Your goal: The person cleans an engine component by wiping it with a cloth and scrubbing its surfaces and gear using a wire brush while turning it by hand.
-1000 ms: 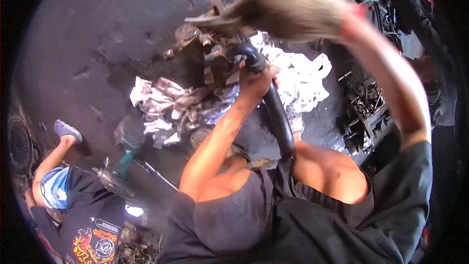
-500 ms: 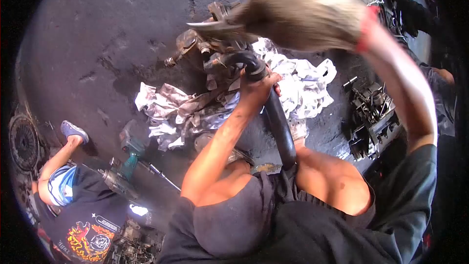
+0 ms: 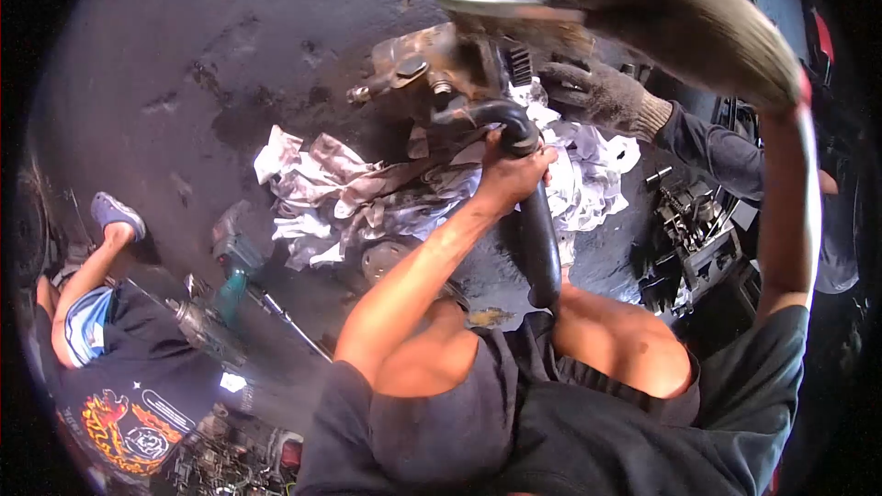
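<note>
My left hand (image 3: 516, 168), bare, is wrapped round the top of a thick black hose (image 3: 540, 243), just below its bend. The hose joins a rusty metal part (image 3: 430, 64) above pale crumpled rags (image 3: 344, 186). My right hand (image 3: 684, 23), in a brown knitted glove, is raised at the upper right, closed round a brush-like tool (image 3: 524, 20) with a pale back edge; bristles show at its lower side. The tool lies over the upper end of the rusty part. Just below it, a co-worker's gloved hand (image 3: 602, 96) reaches in from the right beside the part.
Another person (image 3: 138, 349) in a dark printed shirt is at the lower left. Near them lies a green power tool (image 3: 231, 289). Dismantled metal parts (image 3: 694, 220) lie at the right and more engine parts (image 3: 230, 459) at the bottom left.
A co-worker's gloved hand has come in from the right to the rusty part. My right hand and its tool have moved right. The rusty part and hose top have shifted slightly right.
</note>
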Action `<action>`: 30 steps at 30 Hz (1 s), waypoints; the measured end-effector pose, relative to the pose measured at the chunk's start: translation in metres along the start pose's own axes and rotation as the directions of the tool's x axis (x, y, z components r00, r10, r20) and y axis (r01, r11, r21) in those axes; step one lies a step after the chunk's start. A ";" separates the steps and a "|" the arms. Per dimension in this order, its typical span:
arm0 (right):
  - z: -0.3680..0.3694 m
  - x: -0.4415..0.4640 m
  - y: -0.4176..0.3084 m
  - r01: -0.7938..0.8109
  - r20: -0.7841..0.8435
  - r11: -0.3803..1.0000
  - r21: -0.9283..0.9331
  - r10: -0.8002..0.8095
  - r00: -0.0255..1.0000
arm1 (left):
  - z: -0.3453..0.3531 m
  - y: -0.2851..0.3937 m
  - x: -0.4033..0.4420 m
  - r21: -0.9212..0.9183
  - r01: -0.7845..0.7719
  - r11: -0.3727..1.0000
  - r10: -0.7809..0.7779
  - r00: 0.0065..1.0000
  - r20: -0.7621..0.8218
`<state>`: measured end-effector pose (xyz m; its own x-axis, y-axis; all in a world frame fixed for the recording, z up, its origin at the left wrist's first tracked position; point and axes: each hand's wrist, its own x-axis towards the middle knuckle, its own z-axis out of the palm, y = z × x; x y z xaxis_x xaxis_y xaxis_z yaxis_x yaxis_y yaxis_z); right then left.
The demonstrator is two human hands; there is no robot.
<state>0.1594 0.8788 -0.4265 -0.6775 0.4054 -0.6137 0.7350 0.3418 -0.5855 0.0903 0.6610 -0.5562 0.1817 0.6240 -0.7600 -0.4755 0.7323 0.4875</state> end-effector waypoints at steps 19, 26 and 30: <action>-0.013 0.017 -0.044 -0.125 -0.017 0.977 -0.176 0.124 0.992 | -0.011 -0.011 0.011 0.246 -0.234 0.941 0.194 0.965 0.177; 0.018 0.047 -0.020 0.019 -0.093 0.999 -0.038 -0.022 0.995 | -0.008 -0.024 0.018 0.289 -0.433 0.854 0.402 0.901 0.163; 0.001 0.054 -0.043 0.002 -0.063 0.999 -0.035 -0.004 0.998 | -0.009 -0.040 0.023 0.190 -0.358 0.914 0.319 0.925 0.208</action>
<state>0.0915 0.8851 -0.4346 -0.6773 0.4569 -0.5767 0.7344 0.3723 -0.5675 0.1058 0.6435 -0.5965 0.1954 0.8671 -0.4582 -0.3361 0.4981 0.7993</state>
